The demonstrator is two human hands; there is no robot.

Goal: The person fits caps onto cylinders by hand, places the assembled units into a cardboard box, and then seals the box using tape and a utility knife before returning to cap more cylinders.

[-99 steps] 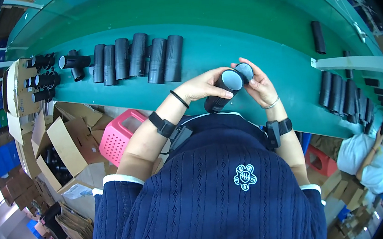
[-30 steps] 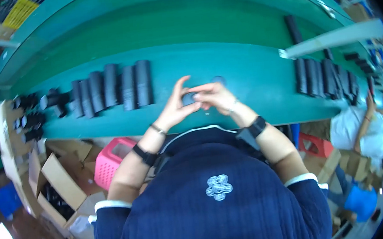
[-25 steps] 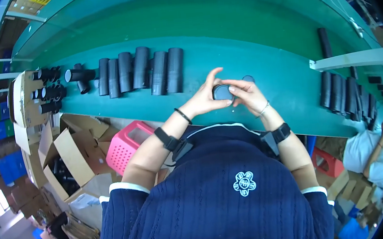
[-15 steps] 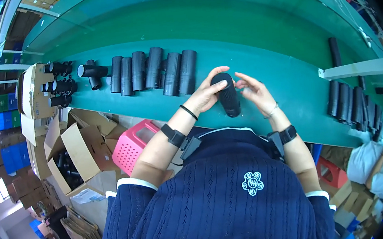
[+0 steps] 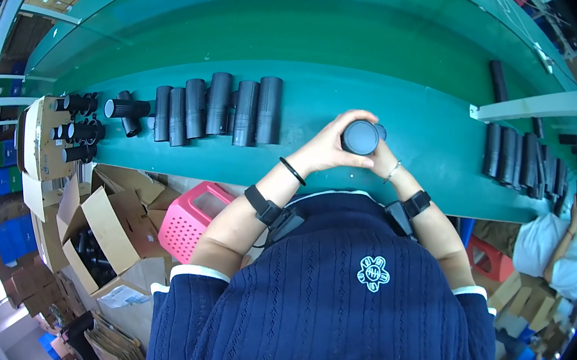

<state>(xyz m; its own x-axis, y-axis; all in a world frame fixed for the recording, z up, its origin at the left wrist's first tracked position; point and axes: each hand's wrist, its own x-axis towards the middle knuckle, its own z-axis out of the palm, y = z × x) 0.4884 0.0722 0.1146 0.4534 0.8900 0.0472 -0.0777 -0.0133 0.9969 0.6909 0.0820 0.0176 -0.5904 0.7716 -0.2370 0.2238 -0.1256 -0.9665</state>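
Note:
A black cylindrical tube (image 5: pixel 360 137) stands end-on toward me, held over the green work surface (image 5: pixel 389 64). My left hand (image 5: pixel 327 146) wraps around its left side. My right hand (image 5: pixel 379 156) grips it from the right and underneath, mostly hidden behind the tube. Both wrists wear dark bands. A row of several black tubes (image 5: pixel 224 106) lies on the surface to the left of my hands.
More black tubes (image 5: pixel 518 156) lie in a row at the right, beside a pale bar (image 5: pixel 534 106). Open cardboard boxes (image 5: pixel 97 235) and a pink basket (image 5: pixel 190 218) sit at lower left. Another person (image 5: pixel 557 257) is at lower right.
The tube lay lengthwise between my hands half a second ago; now it is turned so its round end faces me.

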